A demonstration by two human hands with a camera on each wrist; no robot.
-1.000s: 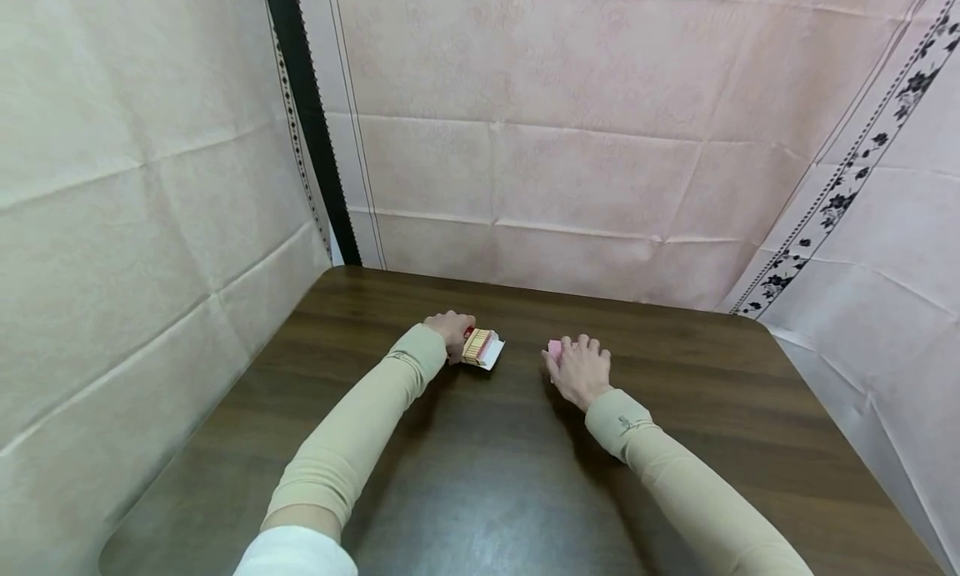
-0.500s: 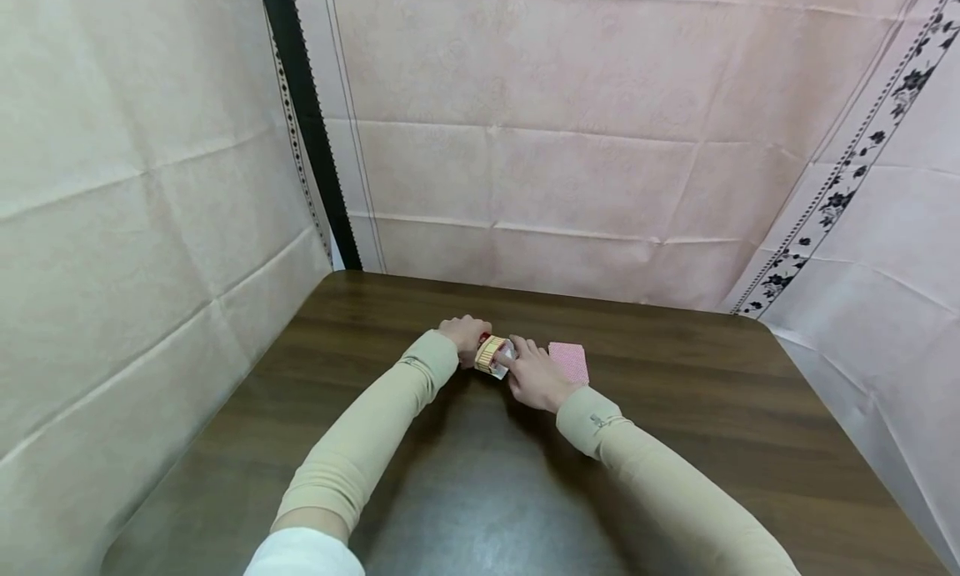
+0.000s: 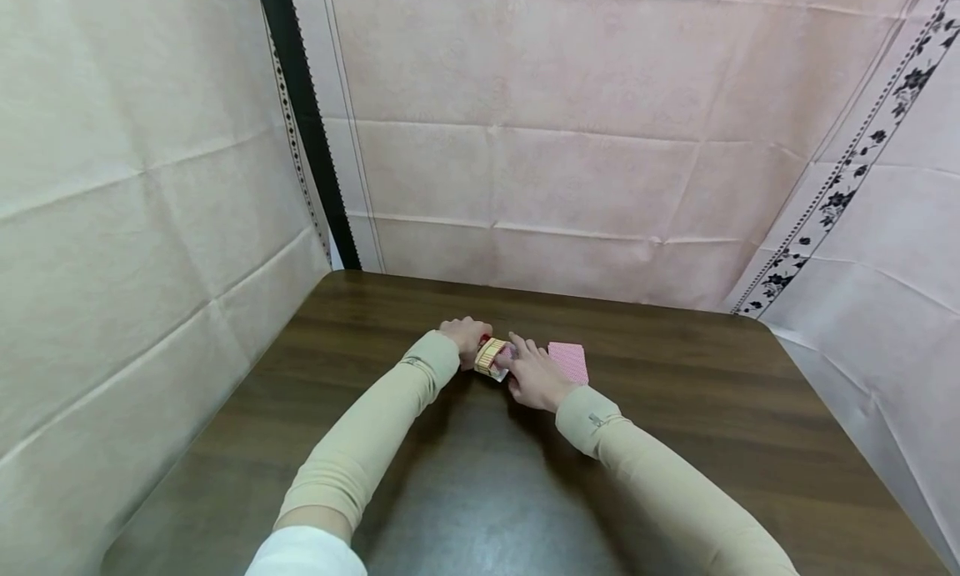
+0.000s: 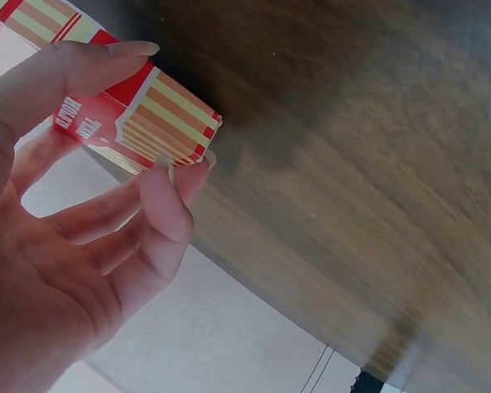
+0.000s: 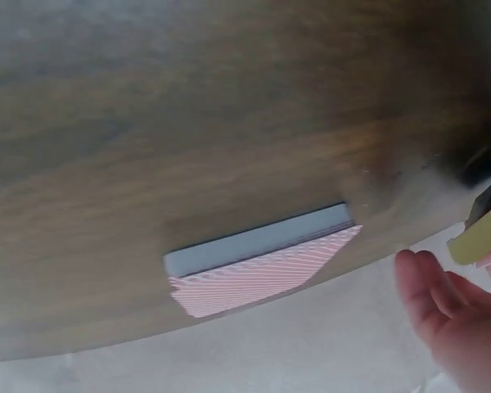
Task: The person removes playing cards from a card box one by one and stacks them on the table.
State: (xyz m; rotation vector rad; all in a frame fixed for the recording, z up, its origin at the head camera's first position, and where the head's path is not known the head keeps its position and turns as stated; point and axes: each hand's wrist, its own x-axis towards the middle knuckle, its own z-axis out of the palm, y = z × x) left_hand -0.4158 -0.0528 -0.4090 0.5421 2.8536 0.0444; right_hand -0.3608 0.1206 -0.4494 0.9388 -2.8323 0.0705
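My left hand (image 3: pixel 467 338) grips a small red and yellow striped card box (image 4: pixel 159 115), thumb on one face and fingers under the other. The box lies tilted, with its mouth toward my right hand (image 3: pixel 536 378). At that mouth, a bit of pink (image 3: pixel 507 353) shows between the right thumb and forefinger, which pinch playing cards there. The right wrist view shows only the outer fingers (image 5: pixel 425 286) and a yellow edge of the box; the pinch itself is out of its sight. A deck of pink-backed cards (image 5: pixel 262 274) lies just right of my right hand.
The brown wooden table (image 3: pixel 420 493) has its far edge close beyond the hands. Pale cloth (image 3: pixel 585 176) hangs behind it and along both sides, with a black strip (image 3: pixel 315 126) at the back left corner.
My right hand has left the pink deck and moved left to the mouth of the box. The left hand has brought the box slightly right. Pink now shows at the mouth.
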